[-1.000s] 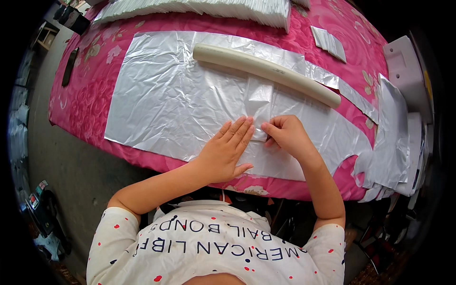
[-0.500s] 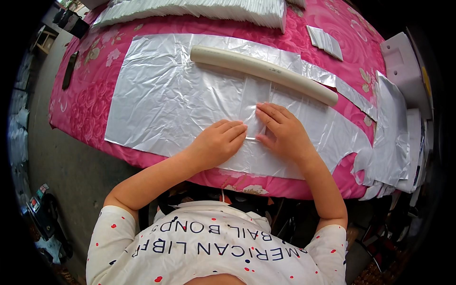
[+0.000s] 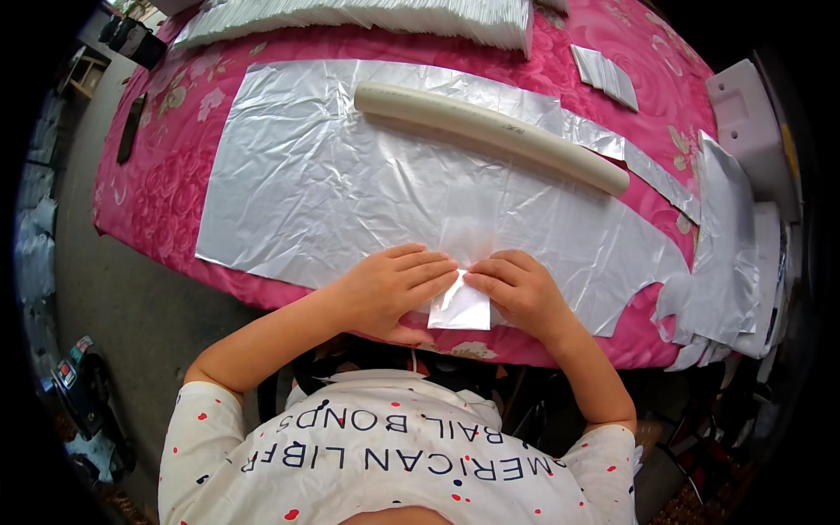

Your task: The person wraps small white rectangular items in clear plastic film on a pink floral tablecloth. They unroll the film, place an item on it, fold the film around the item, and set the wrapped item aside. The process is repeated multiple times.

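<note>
A small, shiny plastic sleeve (image 3: pixel 460 308) lies between my hands, its lower part bright and folded toward me. Its upper part is a faint translucent strip on the sheet. My left hand (image 3: pixel 389 287) rests beside it with the fingers stretched out, tips touching its left edge, and the thumb apart. On the other side my right hand (image 3: pixel 518 289) has finger and thumb pressed together at the sleeve's upper right edge. Underneath spreads a large, creased silvery plastic sheet (image 3: pixel 289 184). A long off-white tube (image 3: pixel 490 136) lies across the sheet beyond my hands.
A pink flowered cloth (image 3: pixel 162 188) covers the table. At the far edge stands a long row of stacked white sleeves (image 3: pixel 367 19), with a smaller fanned pile (image 3: pixel 604 77) to its right. White foam boxes (image 3: pixel 752 131) and loose plastic sheets (image 3: pixel 724 254) crowd the right side. A dark, narrow object (image 3: pixel 131 127) lies far left.
Both hands have moved nearer to me, my right hand the most. The sleeve's near part now shows as a bright folded flap between them. The tube stays on the sheet.
</note>
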Motion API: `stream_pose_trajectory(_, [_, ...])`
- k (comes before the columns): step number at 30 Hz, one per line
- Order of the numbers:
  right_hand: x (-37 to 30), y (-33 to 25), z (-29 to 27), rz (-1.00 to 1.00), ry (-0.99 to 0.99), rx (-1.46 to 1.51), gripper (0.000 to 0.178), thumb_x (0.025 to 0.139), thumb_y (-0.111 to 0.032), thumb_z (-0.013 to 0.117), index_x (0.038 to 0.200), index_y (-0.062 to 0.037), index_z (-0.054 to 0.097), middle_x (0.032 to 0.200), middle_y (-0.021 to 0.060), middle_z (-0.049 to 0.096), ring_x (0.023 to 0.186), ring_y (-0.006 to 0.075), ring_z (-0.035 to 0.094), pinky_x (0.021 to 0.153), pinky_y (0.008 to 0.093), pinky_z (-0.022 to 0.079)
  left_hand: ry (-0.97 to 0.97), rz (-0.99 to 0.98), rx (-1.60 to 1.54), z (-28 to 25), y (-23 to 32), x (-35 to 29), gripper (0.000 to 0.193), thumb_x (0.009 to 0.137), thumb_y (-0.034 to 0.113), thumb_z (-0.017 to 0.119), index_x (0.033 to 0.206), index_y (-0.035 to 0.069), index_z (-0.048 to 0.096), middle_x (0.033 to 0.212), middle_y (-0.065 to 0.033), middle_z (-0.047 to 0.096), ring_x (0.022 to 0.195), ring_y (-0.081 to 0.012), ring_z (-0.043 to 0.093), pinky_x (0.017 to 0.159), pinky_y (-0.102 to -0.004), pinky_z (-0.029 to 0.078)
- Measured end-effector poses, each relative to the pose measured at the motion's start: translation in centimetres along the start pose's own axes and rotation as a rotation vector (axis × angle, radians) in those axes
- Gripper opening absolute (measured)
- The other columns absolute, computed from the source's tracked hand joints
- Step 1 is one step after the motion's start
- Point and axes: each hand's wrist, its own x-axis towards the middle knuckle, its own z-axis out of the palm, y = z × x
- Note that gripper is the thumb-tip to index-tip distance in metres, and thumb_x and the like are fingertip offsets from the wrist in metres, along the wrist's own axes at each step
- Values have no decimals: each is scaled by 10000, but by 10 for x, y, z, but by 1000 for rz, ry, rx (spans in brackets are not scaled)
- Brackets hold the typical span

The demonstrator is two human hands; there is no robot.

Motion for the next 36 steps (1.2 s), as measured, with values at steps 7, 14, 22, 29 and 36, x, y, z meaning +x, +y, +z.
stream_pose_trajectory(7, [0,-3,0,284,106,132,213,713,5,652,915,-56,680,815,50,658,712,191,605,638,294,494,80,-226,-119,15,-2,-2,460,754,60,642,1196,12,526,993,-113,651,913,-266,631,790,-355,490])
stream_pose_trajectory(14, [33,3,-15,1044,-90,523,247,852,-210,601,859,26,673,660,98,638,543,127,600,530,259,455,203,-751,-422,10,-8,25,466,824,67,621,1244,-65,469,801,-145,665,679,-163,647,632,-254,490])
stream_pose_trajectory(22, [52,22,-25,1188,-291,683,307,876,-257,596,742,16,636,631,51,608,523,101,598,485,218,411,119,-898,-537,-2,-13,38,612,801,68,645,1332,-59,368,896,-138,641,701,-157,612,652,-270,485])
stream_pose_trajectory(29, [55,24,-24,1200,-294,694,313,875,-255,590,708,6,628,607,41,594,517,99,589,462,216,392,216,-263,82,25,-7,32,659,763,157,672,1310,-62,378,1332,-208,402,1177,-353,449,955,-395,398])
stream_pose_trajectory(36, [45,30,-16,1164,-253,717,315,873,-240,593,704,24,629,603,46,587,515,108,575,493,233,442,5,-412,198,45,0,48,920,770,465,614,1362,-118,220,1439,-276,207,1366,-397,156,1101,-496,138])
